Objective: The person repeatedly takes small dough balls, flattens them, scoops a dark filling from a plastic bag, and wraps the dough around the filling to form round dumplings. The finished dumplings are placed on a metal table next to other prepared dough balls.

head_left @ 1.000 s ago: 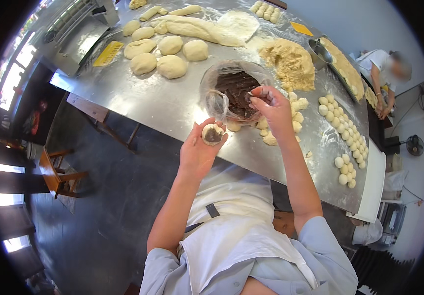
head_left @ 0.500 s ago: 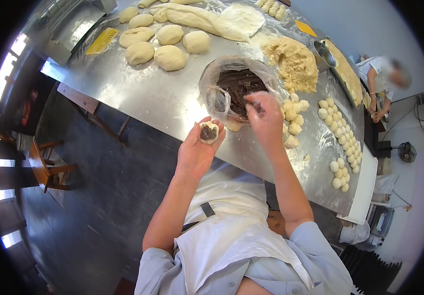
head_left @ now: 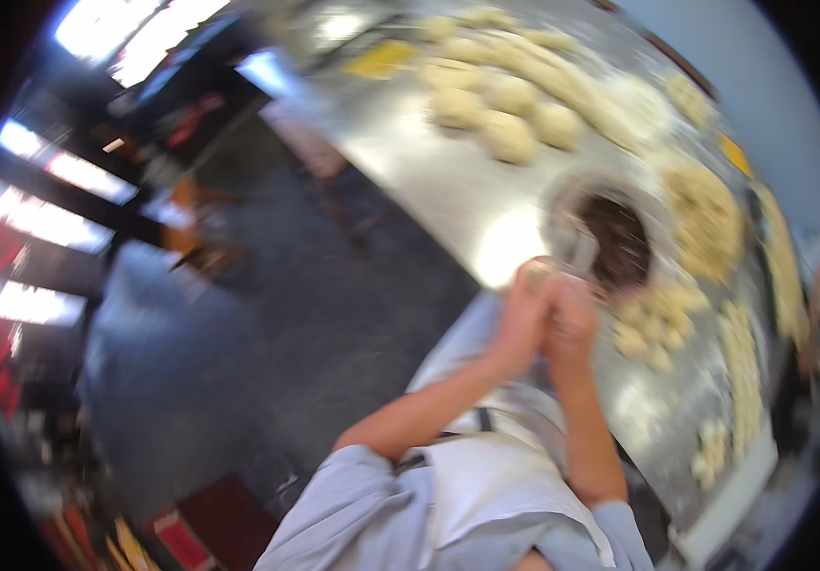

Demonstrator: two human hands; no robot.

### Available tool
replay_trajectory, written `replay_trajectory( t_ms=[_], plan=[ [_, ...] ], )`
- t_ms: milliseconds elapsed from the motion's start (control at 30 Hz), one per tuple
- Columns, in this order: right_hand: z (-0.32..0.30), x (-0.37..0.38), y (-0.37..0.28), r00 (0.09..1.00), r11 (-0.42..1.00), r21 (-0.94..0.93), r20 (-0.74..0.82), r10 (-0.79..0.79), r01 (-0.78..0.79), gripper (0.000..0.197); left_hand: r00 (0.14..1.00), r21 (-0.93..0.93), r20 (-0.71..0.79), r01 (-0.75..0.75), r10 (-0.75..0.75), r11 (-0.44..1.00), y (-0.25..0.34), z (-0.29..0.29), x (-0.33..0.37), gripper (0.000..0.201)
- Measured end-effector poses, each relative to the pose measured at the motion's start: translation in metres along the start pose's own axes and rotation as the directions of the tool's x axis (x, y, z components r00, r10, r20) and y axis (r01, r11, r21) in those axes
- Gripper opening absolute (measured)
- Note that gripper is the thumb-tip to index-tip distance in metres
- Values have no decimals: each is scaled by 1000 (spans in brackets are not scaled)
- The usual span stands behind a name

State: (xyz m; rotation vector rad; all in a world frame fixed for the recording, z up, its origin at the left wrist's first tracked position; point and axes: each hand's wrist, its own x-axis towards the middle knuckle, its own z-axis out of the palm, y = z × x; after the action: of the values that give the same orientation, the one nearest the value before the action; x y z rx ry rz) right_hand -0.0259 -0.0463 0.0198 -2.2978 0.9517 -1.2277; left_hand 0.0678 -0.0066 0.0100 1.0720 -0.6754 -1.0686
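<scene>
The left hand (head_left: 520, 312) is curled around a small dough piece (head_left: 538, 270). The right hand (head_left: 572, 322) lies half folded against the left; blur prevents telling whether it grips anything. The dough piece is by the table's (head_left: 405, 171) near edge, beside the bowl (head_left: 563, 211) of dark paste (head_left: 621, 243).

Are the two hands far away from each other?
No, the left hand and right hand are close together, near the plastic-lined bowl.

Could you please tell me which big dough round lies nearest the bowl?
The rightmost round; the others lie farther left and farther from the bowl.
</scene>
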Motion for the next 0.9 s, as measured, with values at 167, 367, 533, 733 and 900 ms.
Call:
replay_trajectory(
  t_ms=[167, 367, 533, 733, 900],
  plan=[
    [-37, -8, 23, 882, 830, 337, 322, 343, -445, 31, 950, -529, -14, 256, -310, 809, -16, -18, 6, 38],
    [-51, 8, 4, 883, 889, 262, 393, 257, -376, 63, 938, -307, 168, 342, -303, 888, -4, -40, -6, 27],
    [-40, -5, -7, 859, 921, 247, 490, 150, -301, 70, 889, -179, 240, 435, -390, 882, -2, -24, -20, 28],
    [-37, -5, -11, 907, 969, 237, 419, -33, -74, 46, 949, 36, 192, 246, -248, 969, 8, -17, -23, 23],
    [-38, -14, -14, 925, 828, 482, 365, 106, -285, 43, 750, -239, 416, 636, -515, 734, 63, -28, -32, 24]
  ],
)
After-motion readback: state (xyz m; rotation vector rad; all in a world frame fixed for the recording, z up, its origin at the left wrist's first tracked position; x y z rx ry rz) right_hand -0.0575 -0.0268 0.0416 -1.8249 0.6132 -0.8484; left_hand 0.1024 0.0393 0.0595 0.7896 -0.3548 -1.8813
